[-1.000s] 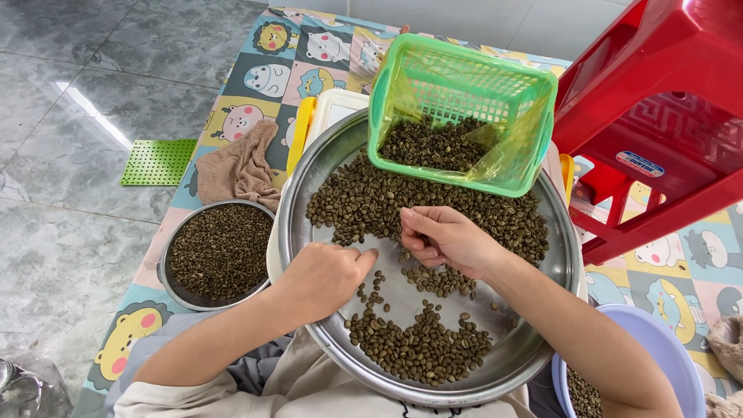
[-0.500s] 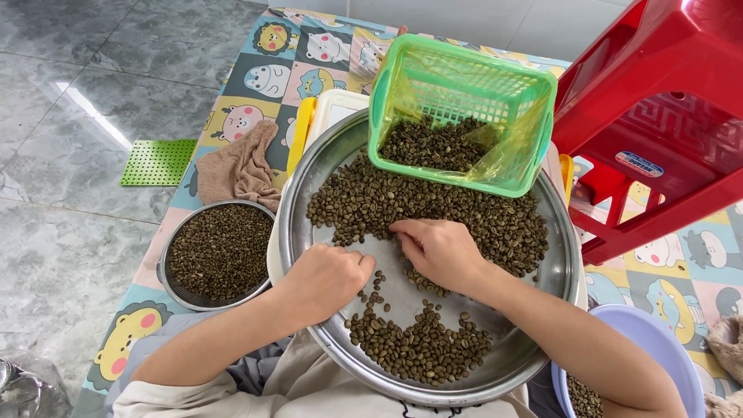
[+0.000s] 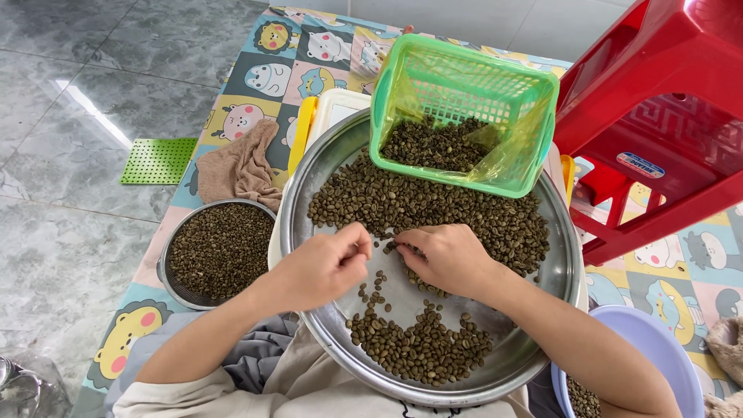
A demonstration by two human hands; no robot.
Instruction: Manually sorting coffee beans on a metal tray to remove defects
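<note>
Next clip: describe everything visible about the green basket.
The green basket is rectangular, of plastic lattice, lined with a thin yellowish clear bag. It lies tipped on its side at the far edge of the round metal tray, mouth toward the person, with beans spilling from it onto the tray. A red stool stands close on its right. Neither hand touches it.

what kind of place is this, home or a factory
Most likely a home floor used as an informal sorting spot, not a factory. A cartoon-animal play mat lies on grey floor tiles, a red plastic stool stands nearby, and beans are hand-sorted on a round metal tray.
</note>
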